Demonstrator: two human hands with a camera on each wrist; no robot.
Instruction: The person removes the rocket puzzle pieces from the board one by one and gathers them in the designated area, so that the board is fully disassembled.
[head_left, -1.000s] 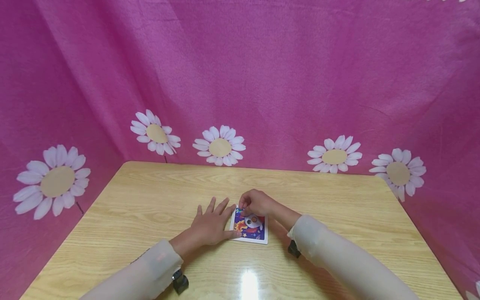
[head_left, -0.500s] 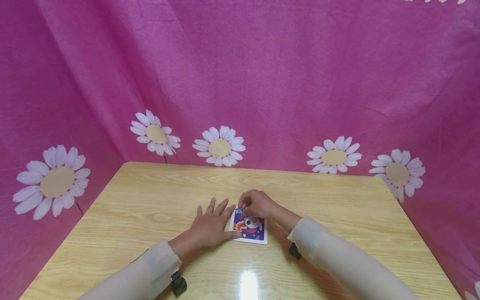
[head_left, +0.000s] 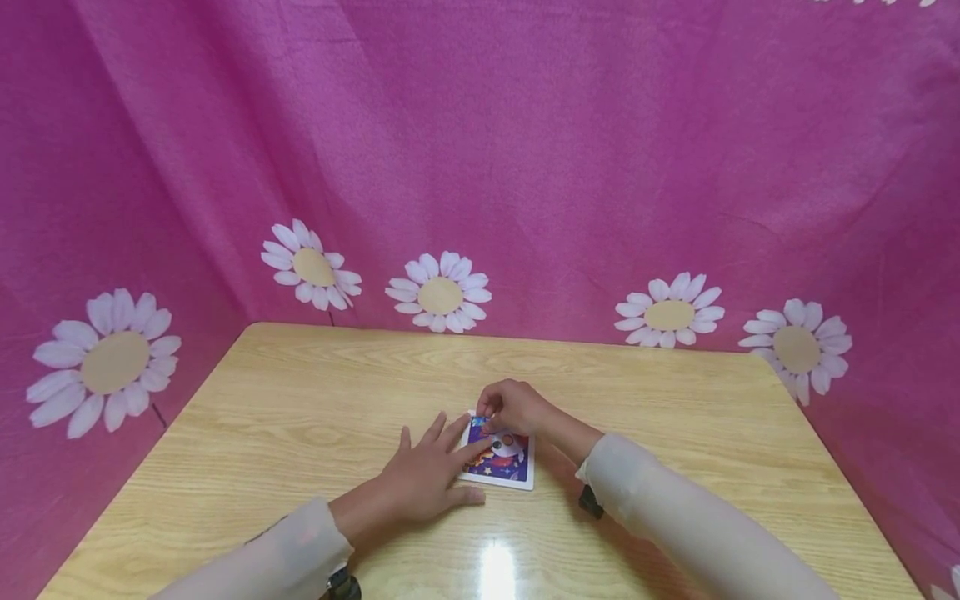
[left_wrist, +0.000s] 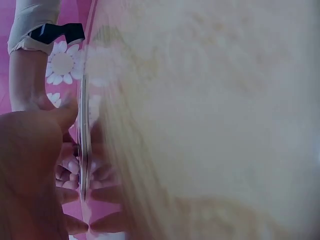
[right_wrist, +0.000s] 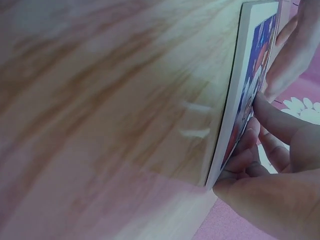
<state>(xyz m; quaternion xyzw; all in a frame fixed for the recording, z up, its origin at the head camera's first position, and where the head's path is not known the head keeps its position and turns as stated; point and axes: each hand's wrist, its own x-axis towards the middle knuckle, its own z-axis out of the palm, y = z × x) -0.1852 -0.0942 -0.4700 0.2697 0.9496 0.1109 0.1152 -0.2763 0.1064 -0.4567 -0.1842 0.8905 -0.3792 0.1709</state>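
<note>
A small square picture board (head_left: 497,479) lies flat on the wooden table, with a white border and a purple space picture of a white rocket. My left hand (head_left: 423,479) is spread with straight fingers at its left side. One finger reaches across the picture and the thumb lies off the near left corner. Bent over the far part of the board, my right hand (head_left: 517,407) pinches at the picture with thumb and curled fingers. In the right wrist view the thumb (right_wrist: 280,117) touches the picture. I cannot tell whether a loose piece is between those fingertips.
The light wooden table (head_left: 337,375) extends around the board, with a glare spot (head_left: 497,571) near the front. A pink cloth (head_left: 525,167) printed with daisies hangs behind and along the sides. Black wrist cameras (head_left: 590,502) sit below the sleeves.
My left hand has shifted nearer to me; its thumb has left the board's near left corner and a finger now lies over the picture. My right hand stays in place.
</note>
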